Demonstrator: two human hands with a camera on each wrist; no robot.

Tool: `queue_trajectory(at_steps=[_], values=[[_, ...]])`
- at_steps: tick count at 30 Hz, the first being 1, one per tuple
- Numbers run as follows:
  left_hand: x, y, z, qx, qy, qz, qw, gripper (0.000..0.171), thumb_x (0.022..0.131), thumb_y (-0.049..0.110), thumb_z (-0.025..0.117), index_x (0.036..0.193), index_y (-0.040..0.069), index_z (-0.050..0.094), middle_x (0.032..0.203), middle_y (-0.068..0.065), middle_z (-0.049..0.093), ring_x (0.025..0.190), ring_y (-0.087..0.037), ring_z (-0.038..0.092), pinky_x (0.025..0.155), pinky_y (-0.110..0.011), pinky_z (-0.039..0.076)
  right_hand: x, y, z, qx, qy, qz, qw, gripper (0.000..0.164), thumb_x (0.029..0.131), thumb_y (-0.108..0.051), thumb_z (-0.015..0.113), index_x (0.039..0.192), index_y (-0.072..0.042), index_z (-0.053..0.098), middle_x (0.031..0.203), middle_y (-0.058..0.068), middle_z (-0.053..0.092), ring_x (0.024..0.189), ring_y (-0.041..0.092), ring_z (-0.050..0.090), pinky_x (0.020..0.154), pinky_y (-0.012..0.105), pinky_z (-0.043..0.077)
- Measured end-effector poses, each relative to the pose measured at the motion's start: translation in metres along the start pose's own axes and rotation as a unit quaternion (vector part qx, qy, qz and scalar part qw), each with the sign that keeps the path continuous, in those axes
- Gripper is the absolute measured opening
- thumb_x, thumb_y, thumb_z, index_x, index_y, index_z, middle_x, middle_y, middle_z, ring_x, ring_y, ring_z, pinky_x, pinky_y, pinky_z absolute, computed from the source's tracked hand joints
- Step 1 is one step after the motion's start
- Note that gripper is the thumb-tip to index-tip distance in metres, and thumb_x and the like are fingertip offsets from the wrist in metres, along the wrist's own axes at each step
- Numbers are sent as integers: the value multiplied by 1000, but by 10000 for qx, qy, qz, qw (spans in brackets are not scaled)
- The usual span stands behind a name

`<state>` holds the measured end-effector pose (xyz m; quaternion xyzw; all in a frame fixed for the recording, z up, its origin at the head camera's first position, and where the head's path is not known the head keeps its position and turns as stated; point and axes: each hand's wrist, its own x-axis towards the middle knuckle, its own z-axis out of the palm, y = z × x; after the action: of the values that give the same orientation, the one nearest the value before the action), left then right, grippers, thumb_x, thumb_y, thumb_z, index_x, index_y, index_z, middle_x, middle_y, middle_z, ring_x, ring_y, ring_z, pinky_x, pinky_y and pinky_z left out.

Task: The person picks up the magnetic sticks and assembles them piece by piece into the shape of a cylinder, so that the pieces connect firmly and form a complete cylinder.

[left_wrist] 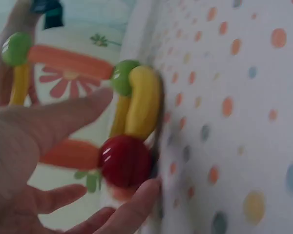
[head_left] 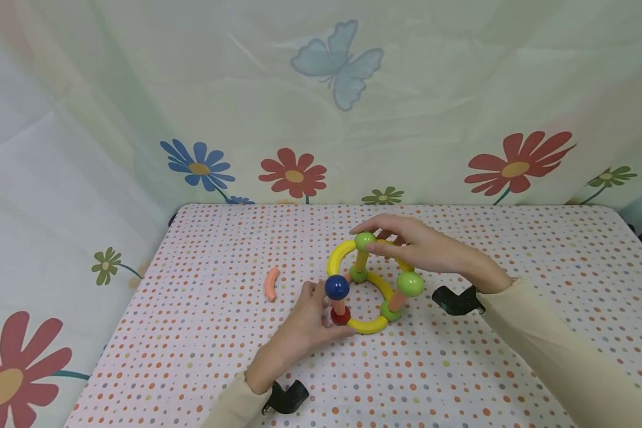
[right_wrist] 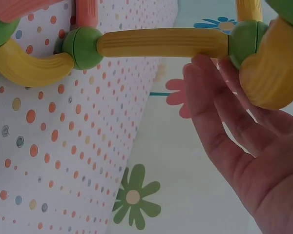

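Note:
A ball-and-stick building toy frame stands on the table, with yellow curved rods and upright orange and yellow sticks between balls. My right hand is at its far top, thumb and fingers about a green ball. In the right wrist view, its fingertips lie against a yellow rod beside that ball. Low at the near left corner, my left hand is spread around the red ball, one fingertip right at its edge. A blue ball tops the orange stick there.
A loose, curved orange rod lies left of the frame. The table has a dotted cover, and a flowered cloth hangs behind it. Each wrist wears a black camera mount, such as the right one.

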<state>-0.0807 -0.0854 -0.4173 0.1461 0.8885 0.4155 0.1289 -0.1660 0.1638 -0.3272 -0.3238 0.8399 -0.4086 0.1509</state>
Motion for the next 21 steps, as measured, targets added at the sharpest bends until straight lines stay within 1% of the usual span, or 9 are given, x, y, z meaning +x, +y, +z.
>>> queue_trajectory(at_steps=[3,5,6,9,11,12,14,16,21], values=[[4,1,12,60,350,446,9984,38,84,17,90,106,5,62,120,-13,45,107,-23,48,83,-32,47,1,0,1,28,-51,33,10000,37,104,-14,66,141,-11,63,125,5,66,100,24,61,74,39,53],[7,0,16,114,535,665,9963,28,86,11,88,94,7,62,121,-14,47,114,-25,44,85,-32,45,0,0,1,29,-46,76,10000,36,104,-15,66,140,-12,64,123,5,66,98,25,61,73,39,53],[7,-1,18,111,602,706,9956,26,86,9,87,93,7,62,121,-14,47,115,-26,43,84,-31,44,-1,0,1,35,-42,93,9999,36,104,-14,67,139,-12,64,123,6,66,98,26,61,73,39,53],[8,-2,18,-34,639,658,9958,34,88,7,85,117,1,68,119,-13,46,108,-25,45,77,-27,43,-2,-1,2,37,-21,131,9999,34,104,-15,67,138,-11,64,122,7,66,97,28,63,73,38,53],[8,-2,18,-65,621,597,9963,35,88,7,85,118,0,68,117,-13,47,107,-24,46,77,-26,42,-3,-2,3,72,-11,160,9998,34,104,-14,66,138,-9,63,122,8,66,97,29,64,73,38,54],[8,-2,18,-40,620,565,9965,35,88,6,85,117,0,68,117,-14,47,106,-24,47,76,-26,43,-3,-3,3,93,3,189,9998,34,105,-15,66,138,-9,63,122,8,66,97,28,65,74,39,55],[8,-1,18,38,614,536,9967,21,87,5,85,98,3,67,119,-16,48,110,-25,49,80,-28,46,-3,-2,3,175,26,274,9995,33,107,-17,61,139,-8,62,121,9,67,97,27,66,76,39,56],[9,1,18,127,618,518,9967,25,87,4,85,84,7,60,120,-17,50,115,-26,50,87,-32,49,-5,0,2,201,110,343,9992,33,111,-18,54,141,-7,60,122,11,67,94,26,66,76,39,56],[7,2,18,321,709,563,9954,27,89,6,84,83,8,57,114,-13,51,113,-26,51,91,-37,50,-10,24,5,205,311,480,9982,34,112,-12,46,142,-2,58,135,18,63,109,32,64,90,47,55]])
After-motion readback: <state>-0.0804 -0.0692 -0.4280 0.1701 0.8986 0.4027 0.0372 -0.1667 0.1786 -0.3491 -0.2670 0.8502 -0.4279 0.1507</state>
